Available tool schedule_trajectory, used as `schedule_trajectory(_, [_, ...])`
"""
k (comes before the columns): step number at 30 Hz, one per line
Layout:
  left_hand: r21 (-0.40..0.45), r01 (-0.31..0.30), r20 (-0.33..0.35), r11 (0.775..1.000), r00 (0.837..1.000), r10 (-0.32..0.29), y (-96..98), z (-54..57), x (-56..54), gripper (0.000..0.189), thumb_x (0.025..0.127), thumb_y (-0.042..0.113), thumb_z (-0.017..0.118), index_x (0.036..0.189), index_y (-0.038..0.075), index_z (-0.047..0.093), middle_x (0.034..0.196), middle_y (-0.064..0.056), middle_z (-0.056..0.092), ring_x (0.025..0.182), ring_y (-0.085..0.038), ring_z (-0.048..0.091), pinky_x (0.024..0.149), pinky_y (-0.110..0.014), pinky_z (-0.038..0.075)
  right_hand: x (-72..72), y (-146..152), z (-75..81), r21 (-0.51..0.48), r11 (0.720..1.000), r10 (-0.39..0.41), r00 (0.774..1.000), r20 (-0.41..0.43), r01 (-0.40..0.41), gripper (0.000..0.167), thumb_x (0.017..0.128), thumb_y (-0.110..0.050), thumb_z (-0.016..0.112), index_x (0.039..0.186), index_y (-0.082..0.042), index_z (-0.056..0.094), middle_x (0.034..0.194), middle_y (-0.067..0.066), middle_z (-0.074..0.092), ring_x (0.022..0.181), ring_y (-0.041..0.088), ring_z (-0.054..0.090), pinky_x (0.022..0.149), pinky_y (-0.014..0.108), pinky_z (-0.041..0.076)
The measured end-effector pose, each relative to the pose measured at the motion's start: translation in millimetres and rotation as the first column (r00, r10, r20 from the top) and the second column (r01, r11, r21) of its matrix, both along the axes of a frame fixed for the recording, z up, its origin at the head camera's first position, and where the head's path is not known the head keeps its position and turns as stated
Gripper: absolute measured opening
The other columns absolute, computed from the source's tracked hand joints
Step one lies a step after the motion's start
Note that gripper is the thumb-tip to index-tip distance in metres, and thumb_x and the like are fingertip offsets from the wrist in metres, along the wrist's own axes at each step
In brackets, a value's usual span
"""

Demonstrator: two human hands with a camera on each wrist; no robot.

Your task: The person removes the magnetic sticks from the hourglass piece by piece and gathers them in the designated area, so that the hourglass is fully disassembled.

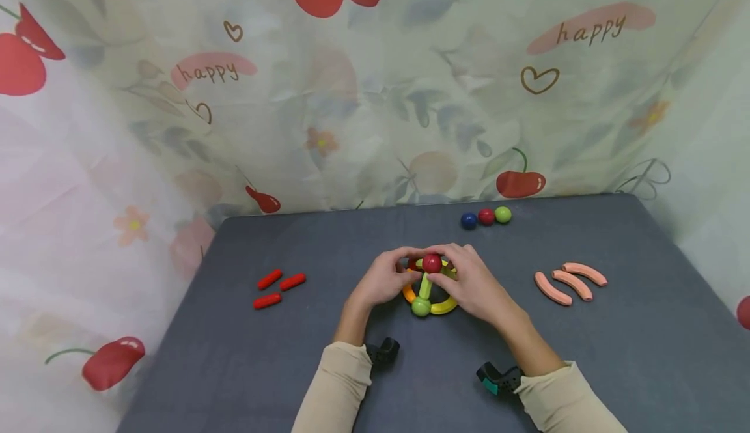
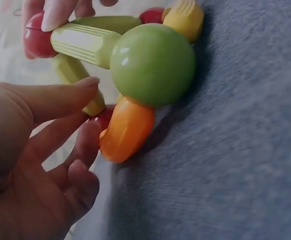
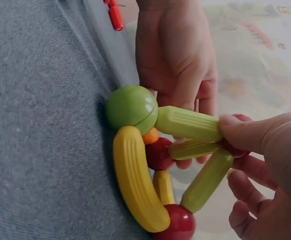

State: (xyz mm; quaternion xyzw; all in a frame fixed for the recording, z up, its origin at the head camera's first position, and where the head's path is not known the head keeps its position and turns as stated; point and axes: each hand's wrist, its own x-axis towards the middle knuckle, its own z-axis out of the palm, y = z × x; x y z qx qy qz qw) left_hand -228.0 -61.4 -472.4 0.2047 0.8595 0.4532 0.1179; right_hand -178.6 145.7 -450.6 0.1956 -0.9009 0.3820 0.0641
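A toy frame of balls and rods stands on the table between both hands. Its base is a ring of curved yellow rods (image 3: 135,180) and an orange curved rod (image 2: 128,130), joined by a green ball (image 1: 420,307) and smaller-looking red balls. Straight light-green rods (image 1: 425,286) lean inward up to a red ball (image 1: 432,263) at the top. My right hand (image 1: 477,283) pinches this top ball where the rods meet. From the left, my left hand (image 1: 383,280) holds a light-green rod (image 2: 68,69) near its lower end, thumb and fingers on either side; its fingertips are partly hidden.
Several short red rods (image 1: 267,300) lie at the left of the grey table (image 1: 234,368). Pink curved rods (image 1: 572,284) lie at the right. At the back a blue ball (image 1: 469,221), a red one and a light-green one sit in a row before the printed curtain (image 1: 375,94).
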Motion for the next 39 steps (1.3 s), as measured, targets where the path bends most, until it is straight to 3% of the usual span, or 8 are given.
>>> schedule_trajectory(7, [-0.037, -0.049, -0.112, 0.998, 0.993, 0.045, -1.7, -5.5, 1.0, 0.029, 0.091, 0.018, 0.078, 0.12, 0.017, 0.077, 0.111, -0.001, 0.071, 0.081, -0.014, 0.056, 0.068, -0.023, 0.048, 4.9, -7.7, -0.8, 0.035, 0.998, 0.053, 0.998, -0.034, -0.052, 0.052, 0.093, -0.025, 0.076, 0.141, -0.012, 0.058, 0.123, 0.005, 0.061, 0.095, 0.017, 0.053, 0.078, 0.029, 0.049])
schedule_trajectory(12, [-0.028, -0.06, -0.116, 0.998, 0.992, 0.057, -2.3, -6.6, -1.1, 0.024, 0.091, 0.019, 0.078, 0.115, 0.019, 0.079, 0.11, 0.001, 0.072, 0.081, -0.012, 0.058, 0.068, -0.022, 0.049, 7.2, -11.4, -2.9, 0.021, 0.998, 0.065, 0.995, -0.072, -0.064, 0.045, 0.094, -0.018, 0.075, 0.135, -0.01, 0.058, 0.119, 0.006, 0.056, 0.083, 0.012, 0.052, 0.074, 0.025, 0.05])
schedule_trajectory(31, [-0.003, -0.068, -0.1, 0.998, 0.993, 0.067, -2.0, -8.8, 0.6, 0.023, 0.089, 0.017, 0.08, 0.112, 0.019, 0.081, 0.108, 0.0, 0.074, 0.081, -0.012, 0.059, 0.068, -0.022, 0.05, 8.3, -11.2, -1.2, -0.015, 0.999, 0.047, 0.996, -0.075, -0.048, 0.037, 0.092, -0.017, 0.077, 0.12, -0.011, 0.055, 0.113, 0.006, 0.05, 0.081, 0.011, 0.049, 0.072, 0.022, 0.05])
schedule_trajectory(39, [-0.002, -0.064, -0.097, 0.998, 0.993, 0.064, -2.2, -8.8, 0.7, 0.022, 0.089, 0.015, 0.079, 0.111, 0.017, 0.081, 0.11, -0.001, 0.074, 0.081, -0.011, 0.059, 0.068, -0.022, 0.05, 7.8, -11.4, -3.3, 0.007, 0.998, 0.067, 0.992, -0.104, -0.067, 0.038, 0.094, -0.016, 0.074, 0.129, -0.008, 0.063, 0.119, 0.009, 0.05, 0.091, 0.015, 0.055, 0.078, 0.027, 0.057])
